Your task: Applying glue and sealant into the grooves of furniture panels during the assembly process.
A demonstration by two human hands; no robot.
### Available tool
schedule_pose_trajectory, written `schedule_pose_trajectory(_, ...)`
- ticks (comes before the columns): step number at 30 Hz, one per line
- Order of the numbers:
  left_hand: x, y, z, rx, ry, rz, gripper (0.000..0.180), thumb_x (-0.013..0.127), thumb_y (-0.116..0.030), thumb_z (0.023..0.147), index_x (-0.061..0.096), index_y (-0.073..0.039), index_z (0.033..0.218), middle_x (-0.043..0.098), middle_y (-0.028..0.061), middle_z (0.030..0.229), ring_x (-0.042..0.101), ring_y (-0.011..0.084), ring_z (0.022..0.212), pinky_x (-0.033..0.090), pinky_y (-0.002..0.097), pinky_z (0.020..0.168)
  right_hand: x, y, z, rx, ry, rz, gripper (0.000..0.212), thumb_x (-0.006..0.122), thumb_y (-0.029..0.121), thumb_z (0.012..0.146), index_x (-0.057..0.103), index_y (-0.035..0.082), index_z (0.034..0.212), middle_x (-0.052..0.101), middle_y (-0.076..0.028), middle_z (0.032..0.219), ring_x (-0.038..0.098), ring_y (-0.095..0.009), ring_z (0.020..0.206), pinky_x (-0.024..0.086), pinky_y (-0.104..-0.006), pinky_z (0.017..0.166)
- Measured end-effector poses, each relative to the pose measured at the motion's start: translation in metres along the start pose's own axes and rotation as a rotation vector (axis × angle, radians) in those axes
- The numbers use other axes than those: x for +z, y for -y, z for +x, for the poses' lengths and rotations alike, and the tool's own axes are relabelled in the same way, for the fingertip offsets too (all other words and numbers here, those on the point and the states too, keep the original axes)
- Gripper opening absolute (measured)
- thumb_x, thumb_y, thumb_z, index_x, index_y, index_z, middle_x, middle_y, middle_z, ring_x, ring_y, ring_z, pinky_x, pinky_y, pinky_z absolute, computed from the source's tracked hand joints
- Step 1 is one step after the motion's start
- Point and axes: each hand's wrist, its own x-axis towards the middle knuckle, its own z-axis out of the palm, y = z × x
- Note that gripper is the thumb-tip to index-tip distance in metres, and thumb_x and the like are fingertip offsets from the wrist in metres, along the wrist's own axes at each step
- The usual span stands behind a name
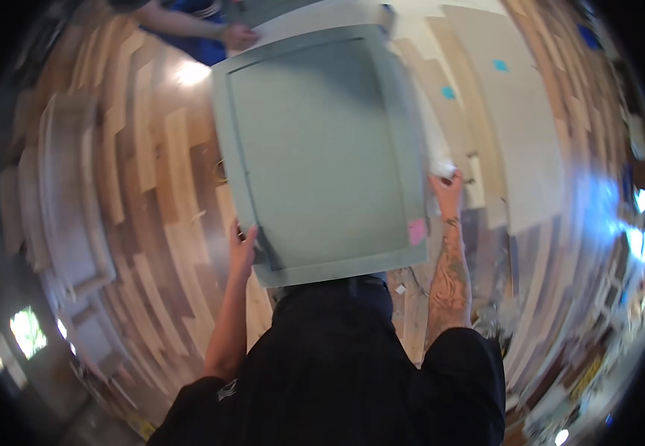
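A grey-green framed cabinet door (322,149) is held out flat in front of my body, with a pink sticky note (417,230) near its lower right corner. My left hand (243,249) is closed around the door's left edge, close to the lower corner; its thumb lies along the rim. Off the door's right side, my right hand (449,189) is closed on a small white thing (443,170), blurred, whose kind I cannot make out. The door's underside is hidden.
At the far left, another person's hand (240,36) is by the door's top corner. Long pale panels (516,141) with blue tape pieces (501,65) lie to the right. Unfinished wooden frames (77,193) stand at the left on the plank floor (166,186). Clutter lines the right side.
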Motion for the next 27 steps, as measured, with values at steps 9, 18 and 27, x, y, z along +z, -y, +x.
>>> schedule_pose_trajectory(9, 0.029, -0.027, -0.005, 0.307, -0.208, 0.619, 0.088, 0.077, -0.031, 0.091, 0.029, -0.002, 0.159, 0.032, 0.0308, 0.157, 0.035, 0.0421, 0.145, 0.029, 0.0497, 0.121, 0.018, 0.029, 0.01, 0.104, 0.042, 0.127, 0.051, 0.082, 0.021, 0.09, 0.058, 0.002, 0.132, 0.068, -0.007, 0.115, 0.065, -0.016, 0.103, 0.052, -0.0311, 0.092)
schedule_pose_trajectory(18, 0.116, -0.14, 0.177, 0.742, -0.215, 1.057, 0.073, 0.05, -0.053, 0.102, 0.032, -0.018, 0.163, 0.027, 0.0176, 0.168, 0.021, 0.0348, 0.157, 0.013, 0.0606, 0.124, -0.03, 0.142, -0.042, 0.173, -0.041, 0.203, 0.054, 0.072, 0.011, 0.097, 0.048, -0.005, 0.143, 0.063, -0.013, 0.131, 0.063, -0.021, 0.118, 0.05, -0.0345, 0.103)
schedule_pose_trajectory(27, 0.167, -0.19, 0.29, 0.661, -0.38, 0.951, 0.079, 0.048, -0.068, 0.097, 0.038, -0.02, 0.158, 0.038, 0.0305, 0.153, 0.022, 0.053, 0.149, 0.019, 0.0577, 0.121, -0.066, 0.181, -0.104, 0.072, -0.026, 0.173, 0.058, 0.072, 0.012, 0.097, 0.047, -0.003, 0.147, 0.058, -0.017, 0.141, 0.056, -0.028, 0.13, 0.043, -0.0406, 0.113)
